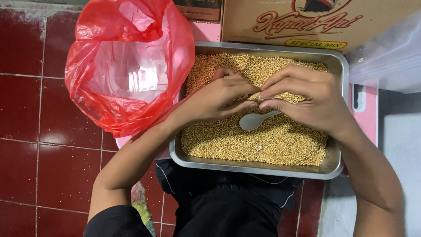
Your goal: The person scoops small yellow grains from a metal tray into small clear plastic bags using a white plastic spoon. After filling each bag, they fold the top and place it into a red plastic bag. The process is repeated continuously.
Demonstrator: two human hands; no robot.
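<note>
Dark red floor tiles (26,109) with pale grout (slightly glossy) spread left of the fingers. A pale grey floor patch (401,127) lies to their right.

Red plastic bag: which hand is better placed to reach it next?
Probably the left hand: the red plastic bag lies beside it, while the right hand seems to hold the spoon.
</note>
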